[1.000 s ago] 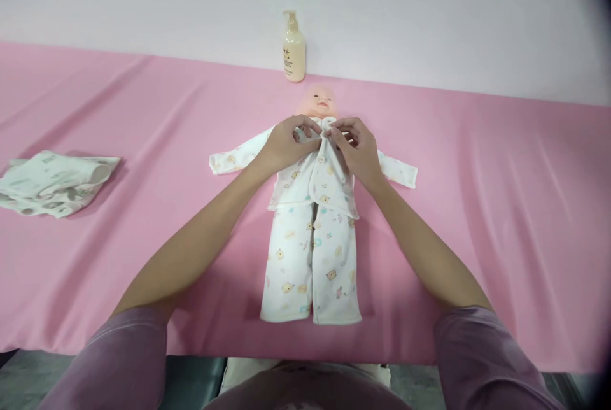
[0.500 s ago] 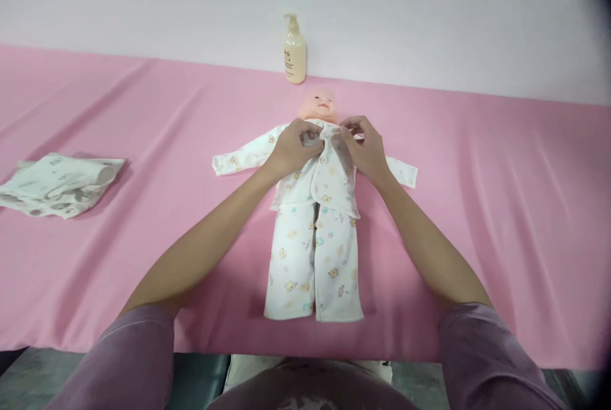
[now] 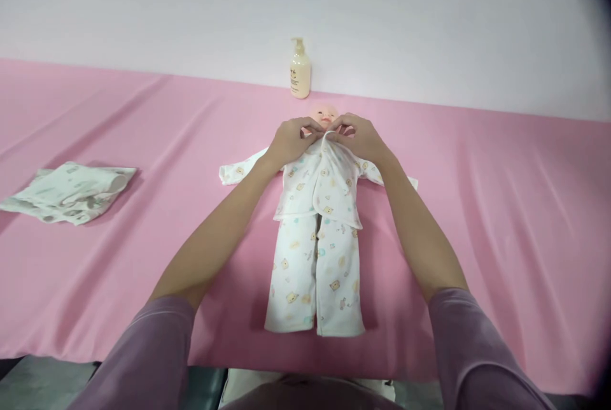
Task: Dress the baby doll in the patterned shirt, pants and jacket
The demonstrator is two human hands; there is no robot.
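A baby doll [image 3: 326, 113] lies on its back, head away from me, dressed in a white printed jacket [image 3: 298, 190] and matching trousers [image 3: 292, 276]. At the neck of the jacket, my left hand [image 3: 293, 139] pinches one front edge between thumb and fingers. Opposite it, my right hand [image 3: 358, 136] pinches the other edge, and the fingertips of both nearly meet below the doll's chin. The collar cloth is lifted slightly there. Whatever fastening lies between the fingers is hidden. Lower down, the jacket fronts overlap, and its sleeves stretch out to both sides.
A cream pump bottle [image 3: 300, 76] stands beyond the doll's head, close to the white wall [image 3: 429, 28]. Folded white printed cloth [image 3: 71, 190] lies at the left. Creased pink cloth [image 3: 501, 238] covers the table, whose near edge runs in front of my body.
Both hands have come closer together and up toward the doll's chin, drawing the collar edges together and lifting them. The whole view has shifted slightly, so things sit lower in it.
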